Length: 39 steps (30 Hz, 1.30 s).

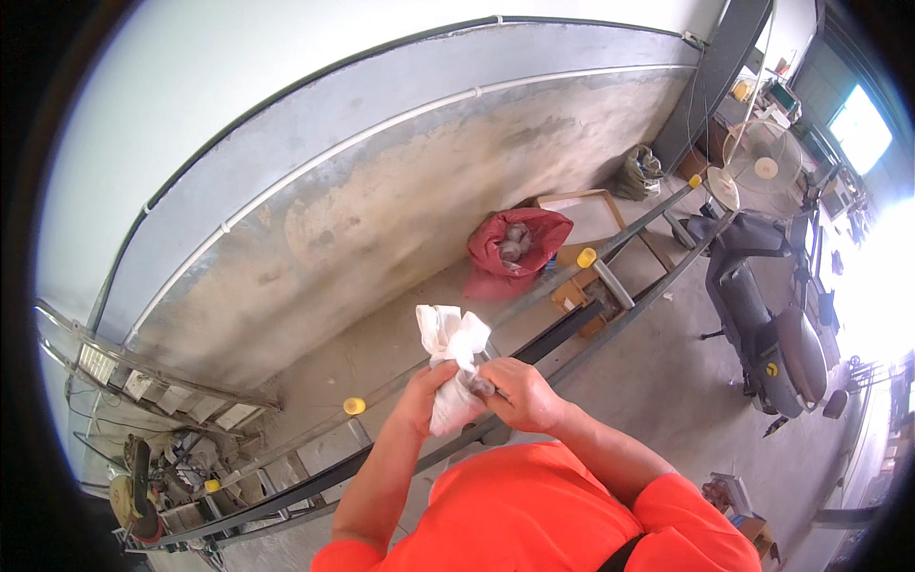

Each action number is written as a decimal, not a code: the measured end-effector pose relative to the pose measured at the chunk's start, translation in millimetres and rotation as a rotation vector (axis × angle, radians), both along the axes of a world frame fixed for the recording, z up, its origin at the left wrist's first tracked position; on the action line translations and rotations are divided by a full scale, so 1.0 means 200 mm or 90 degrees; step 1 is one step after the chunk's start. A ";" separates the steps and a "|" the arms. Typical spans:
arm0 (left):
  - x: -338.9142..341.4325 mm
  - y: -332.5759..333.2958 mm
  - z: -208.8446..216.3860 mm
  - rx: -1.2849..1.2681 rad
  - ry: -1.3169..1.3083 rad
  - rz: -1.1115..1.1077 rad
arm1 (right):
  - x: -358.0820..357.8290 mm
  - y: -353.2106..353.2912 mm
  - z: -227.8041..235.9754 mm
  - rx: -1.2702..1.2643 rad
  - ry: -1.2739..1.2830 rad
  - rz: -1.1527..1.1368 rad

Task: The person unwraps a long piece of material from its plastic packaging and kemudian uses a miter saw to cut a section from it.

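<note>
In front of my chest I hold a small white bag, gathered at its neck, with loose ends flaring out above. The fingers of my left hand are closed on its left side. My right hand is closed at the gathered neck on the other side. What is inside the bag is hidden. Just beyond my hands runs a long metal rack frame with yellow end caps.
Past the frame stands an open red sack holding greyish lumps, with a shallow cardboard box beside it. A dark motor scooter and a standing fan are at the right. Metal racking and clutter lie at the left.
</note>
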State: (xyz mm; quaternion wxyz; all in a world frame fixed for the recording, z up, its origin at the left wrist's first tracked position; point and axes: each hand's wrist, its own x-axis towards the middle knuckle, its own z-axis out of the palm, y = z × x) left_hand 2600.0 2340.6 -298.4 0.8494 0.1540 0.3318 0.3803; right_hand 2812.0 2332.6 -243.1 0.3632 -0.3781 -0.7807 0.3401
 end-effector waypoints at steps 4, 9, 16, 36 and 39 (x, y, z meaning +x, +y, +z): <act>0.10 0.04 0.11 0.041 -0.090 -0.025 | 0.09 0.19 -0.08 0.102 0.046 0.084; 0.36 0.23 0.02 0.075 0.106 0.014 | 0.29 0.42 -0.18 -0.079 0.113 0.052; 0.81 0.43 0.10 0.012 0.010 0.020 | 0.69 0.72 -0.21 -0.304 0.242 0.027; 1.06 0.75 0.09 -0.136 0.075 -0.133 | 1.20 1.05 -0.18 -0.567 0.322 0.166; 1.10 0.80 0.13 -0.343 0.010 -0.104 | 1.22 1.05 -0.18 -0.665 0.352 0.210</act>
